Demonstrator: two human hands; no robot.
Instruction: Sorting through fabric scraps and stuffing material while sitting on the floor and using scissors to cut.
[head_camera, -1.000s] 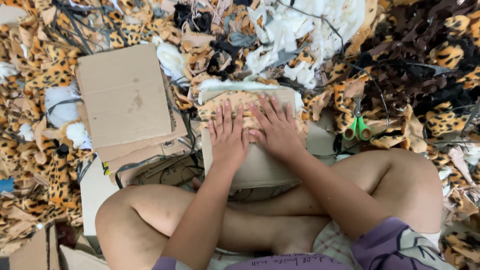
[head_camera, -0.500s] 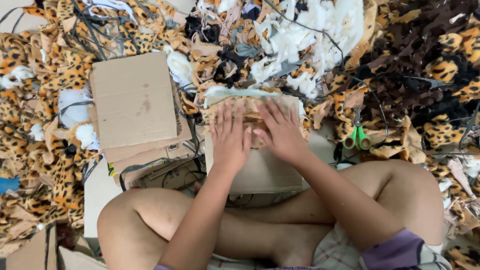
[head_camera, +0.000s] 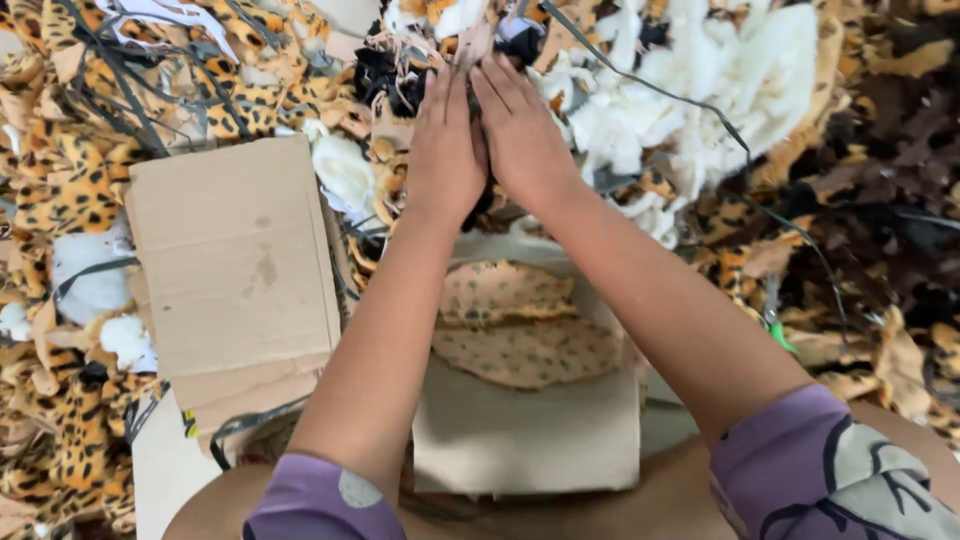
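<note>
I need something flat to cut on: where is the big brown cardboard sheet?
In the head view the big brown cardboard sheet lies flat left of the person's left forearm, among leopard-print fabric scraps.

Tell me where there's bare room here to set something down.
The flat cardboard sheet left of the left hand is bare. The lower half of the cardboard piece between the forearms, below the spotted fabric cutouts, is free too. Everywhere else, leopard-print scraps and white stuffing crowd around both hands, the right hand included.
</note>
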